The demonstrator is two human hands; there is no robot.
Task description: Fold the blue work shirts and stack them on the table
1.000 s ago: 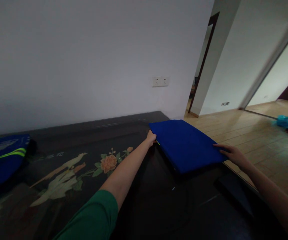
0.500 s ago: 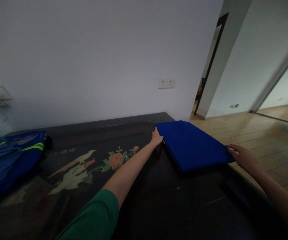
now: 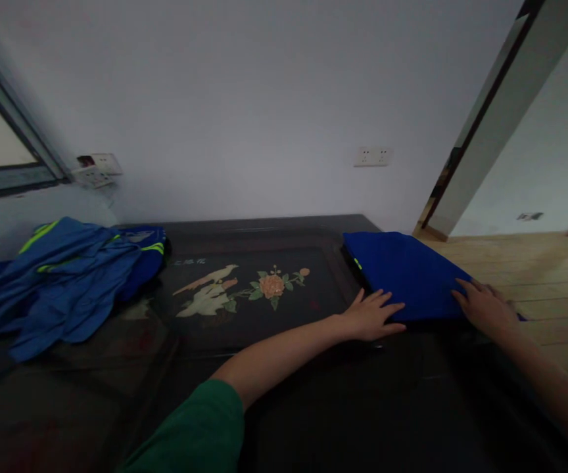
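Observation:
A folded bright blue cloth (image 3: 407,269), probably a garment, lies flat at the right end of the dark table, with a bit of yellow-green trim on its left edge. My left hand (image 3: 373,315) rests palm down at its near left corner, fingers spread and touching the fabric. On the near right part of the cloth lies my right hand (image 3: 488,309), fingers stretched over the surface and thumb apart. Neither hand grips anything.
The dark table (image 3: 244,387) carries an inlaid bird and flower picture. A crumpled heap of blue clothes (image 3: 77,269) with yellow-green stripes lies at its left. Behind stands a wall with sockets (image 3: 373,156); wooden floor (image 3: 550,269) shows beyond the right edge.
My left hand has left the cloth's far left edge and come to its near left corner, fingers now spread. My right hand has moved from the edge onto the cloth. The view has turned left.

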